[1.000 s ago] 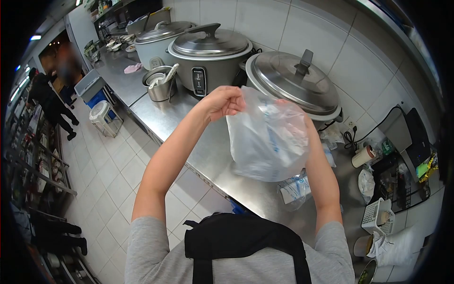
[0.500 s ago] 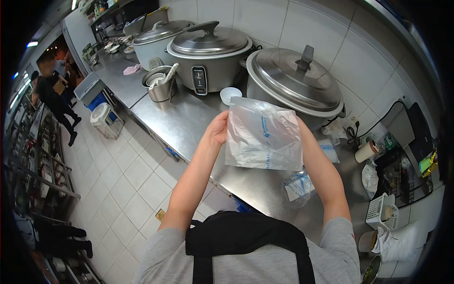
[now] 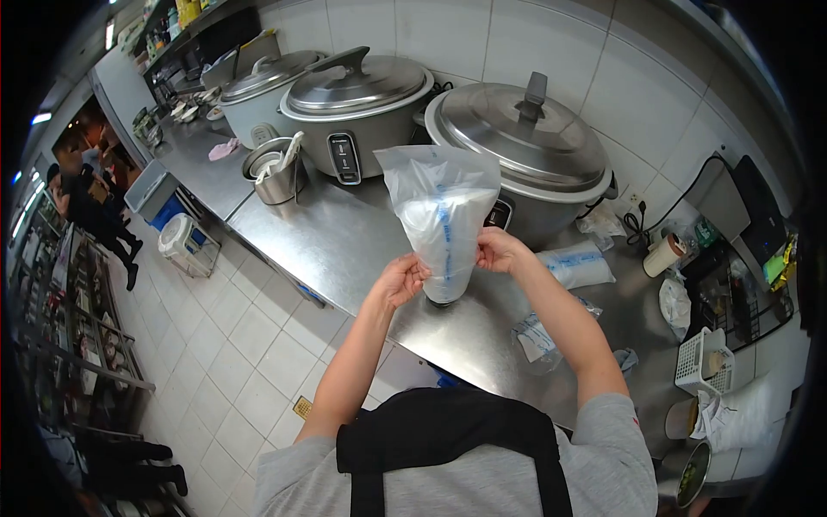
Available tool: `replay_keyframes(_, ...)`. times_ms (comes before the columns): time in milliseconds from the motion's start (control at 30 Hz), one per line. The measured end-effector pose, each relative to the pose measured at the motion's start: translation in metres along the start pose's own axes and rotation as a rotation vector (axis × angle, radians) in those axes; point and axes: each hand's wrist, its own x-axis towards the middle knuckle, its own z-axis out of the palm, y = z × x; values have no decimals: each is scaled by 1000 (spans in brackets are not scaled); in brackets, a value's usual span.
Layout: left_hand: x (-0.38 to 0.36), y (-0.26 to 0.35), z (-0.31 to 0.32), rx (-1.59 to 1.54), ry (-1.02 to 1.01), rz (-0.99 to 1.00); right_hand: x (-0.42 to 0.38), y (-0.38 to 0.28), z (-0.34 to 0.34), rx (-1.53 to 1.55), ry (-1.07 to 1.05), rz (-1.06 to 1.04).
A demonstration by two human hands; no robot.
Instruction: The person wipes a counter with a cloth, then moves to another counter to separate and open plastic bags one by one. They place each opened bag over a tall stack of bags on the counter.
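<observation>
A translucent plastic bag [image 3: 444, 224] with blue print stands upright in front of me, its wide mouth at the top and its narrow rounded bottom near the steel counter [image 3: 332, 250]. My left hand [image 3: 403, 280] pinches the bag's left side low down. On the opposite side, the fingers of my right hand [image 3: 500, 252] are closed on the plastic. Something whitish shows inside the bag, but I cannot make out what. A dark edge shows right under its bottom. Another blue-printed plastic pack [image 3: 579, 264] lies beyond my right wrist, and an opened clear wrapper [image 3: 541, 338] is beneath that forearm.
Behind the bag stands a large rice cooker [image 3: 525, 142]; a second cooker [image 3: 357, 112] is to its left. A steel pot with utensils [image 3: 280, 177] sits nearby. At right are a jar [image 3: 663, 255] and a white basket [image 3: 702, 360]. A person [image 3: 86, 207] stands far left.
The bag went from being held flat and wide to hanging narrow and upright. Both hands moved lower on its sides. The small white bowl behind it is no longer visible. The view shifted slightly.
</observation>
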Motion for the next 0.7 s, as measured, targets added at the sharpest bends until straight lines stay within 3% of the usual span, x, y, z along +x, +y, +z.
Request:
replay_keyframes(333, 0, -12, -17, 282, 119, 3, 22, 43, -14, 53, -8, 42)
replay_keyframes(433, 2, 1, -3, 437, 247, 10, 17, 27, -6, -115, 9, 20)
replay_keyframes(500, 10, 11, -4, 550, 318, 15, 20, 18, -2, -185, 130, -17)
replay_keyframes(567, 16, 20, -3, 676, 288, 8, 30, 16, -8, -220, 79, -2)
replay_keyframes(700, 20, 17, 10, 626, 332, -7, 45, 19, -9, -323, 27, -7)
